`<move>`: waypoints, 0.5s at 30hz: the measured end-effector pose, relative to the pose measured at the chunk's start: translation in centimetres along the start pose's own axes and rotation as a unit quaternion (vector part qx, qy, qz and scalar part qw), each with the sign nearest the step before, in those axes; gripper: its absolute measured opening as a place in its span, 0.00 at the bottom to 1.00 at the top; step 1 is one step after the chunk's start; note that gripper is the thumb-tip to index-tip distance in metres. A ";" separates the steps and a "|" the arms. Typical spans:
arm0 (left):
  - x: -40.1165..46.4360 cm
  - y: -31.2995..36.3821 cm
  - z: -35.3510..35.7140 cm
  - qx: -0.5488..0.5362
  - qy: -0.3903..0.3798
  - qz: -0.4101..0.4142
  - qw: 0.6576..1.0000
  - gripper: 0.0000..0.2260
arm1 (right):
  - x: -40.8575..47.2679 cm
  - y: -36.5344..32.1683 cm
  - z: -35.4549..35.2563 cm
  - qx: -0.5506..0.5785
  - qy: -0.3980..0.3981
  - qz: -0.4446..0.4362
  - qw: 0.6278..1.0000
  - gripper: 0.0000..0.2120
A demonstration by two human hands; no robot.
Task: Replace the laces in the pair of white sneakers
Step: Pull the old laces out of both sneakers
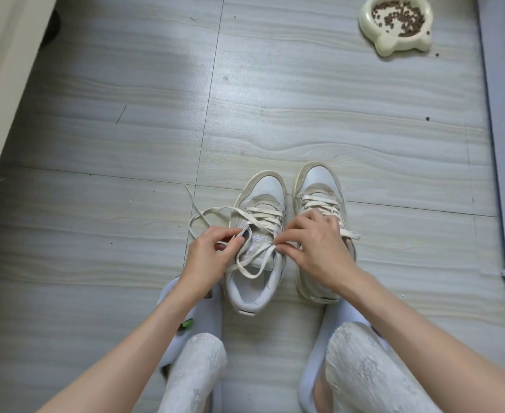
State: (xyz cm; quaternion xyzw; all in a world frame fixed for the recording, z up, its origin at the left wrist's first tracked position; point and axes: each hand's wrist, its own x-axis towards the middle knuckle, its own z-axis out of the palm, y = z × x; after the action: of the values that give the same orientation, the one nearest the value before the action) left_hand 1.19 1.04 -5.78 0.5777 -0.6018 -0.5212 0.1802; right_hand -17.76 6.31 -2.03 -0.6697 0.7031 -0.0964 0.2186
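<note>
A person crouches over a pair of white sneakers on a grey tiled floor (pixel 126 138), seen from above.

Farthest left, a loose loop of cream lace (pixel 206 210) trails on the floor, just beyond the left hand (pixel 208 253). That hand's fingers (pixel 235 240) are curled and pinch the upper edge of the left sneaker (pixel 255 248) near its top eyelets; whether a strand of lace is also pinched there cannot be told.

The left sneaker lies between the two hands, its long axis running away from the person, toe far, heel near. Its lace is loosened, with slack strands crossing the open tongue.

The right hand (pixel 313 251) reaches in from the right; its fingertips (pixel 279 248) pinch a strand of that lace at the sneaker's right edge. The strand runs leftward from those fingertips across the tongue, so the coming pull likely draws it sideways out of an eyelet, and the right hand is the nearer one.

Under and beyond the right hand stands the right sneaker (pixel 319 189), still laced.

Far upper right sits a cream pet bowl (pixel 391 44) of kibble.
</note>
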 end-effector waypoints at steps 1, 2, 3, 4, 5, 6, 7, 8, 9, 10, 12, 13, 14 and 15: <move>0.0 0.0 0.0 0.000 0.000 -0.001 1.000 0.05 | 0.4 0.2 0.1 0.008 -0.008 0.014 1.000 0.07; 0.0 0.0 0.0 -0.001 -0.001 -0.002 1.000 0.06 | 0.8 0.2 0.0 0.026 -0.024 0.044 0.998 0.07; 0.0 0.0 0.0 -0.002 -0.002 -0.003 1.000 0.06 | 1.2 0.4 -0.3 0.079 -0.038 0.084 0.993 0.07; -0.1 0.0 -0.1 -0.003 -0.004 -0.002 1.000 0.05 | 1.8 0.4 -0.8 0.165 -0.037 0.130 0.977 0.07; -0.1 0.0 -0.1 -0.004 -0.005 -0.001 1.000 0.05 | 2.5 0.4 -1.7 0.257 -0.016 0.172 0.951 0.07; -0.1 0.0 -0.1 -0.004 -0.005 0.000 1.000 0.05 | 3.1 0.4 -2.8 0.341 0.014 0.204 0.918 0.08; -0.1 -0.1 -0.1 -0.005 -0.005 0.000 1.000 0.05 | 3.6 0.5 -3.8 0.408 0.056 0.227 0.883 0.10; -0.1 0.0 -0.1 -0.006 -0.004 0.000 1.000 0.05 | 4.0 0.9 -4.9 0.454 0.089 0.240 0.854 0.12; -0.1 0.0 -0.1 -0.006 -0.003 0.000 1.000 0.05 | 4.2 1.2 -5.9 0.479 0.116 0.246 0.834 0.13; 0.0 0.0 -0.1 -0.006 -0.002 0.000 1.000 0.05 | 4.3 1.4 -6.6 0.472 0.131 0.247 0.836 0.12; -0.1 -0.1 -0.1 -0.003 -0.004 0.001 1.000 0.05 | 4.1 1.8 -6.4 0.346 0.132 0.227 0.901 0.06; -0.1 -0.1 -0.2 -0.001 -0.006 0.001 1.000 0.05 | 3.5 2.2 -5.6 0.261 0.117 0.215 0.934 0.03; -0.1 0.0 -0.2 -0.001 -0.007 0.001 1.000 0.05 | 2.7 2.5 -4.7 0.186 0.113 0.205 0.954 0.08; -0.1 0.0 -0.2 -0.003 -0.008 0.000 1.000 0.05 | 1.9 2.7 -3.8 0.131 0.121 0.192 0.965 0.13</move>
State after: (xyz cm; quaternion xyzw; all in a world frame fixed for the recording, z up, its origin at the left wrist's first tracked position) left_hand 1.39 1.05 -5.70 0.5735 -0.6014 -0.5273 0.1771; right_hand -21.88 4.06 -0.19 -0.4714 0.8209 -0.2240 0.2318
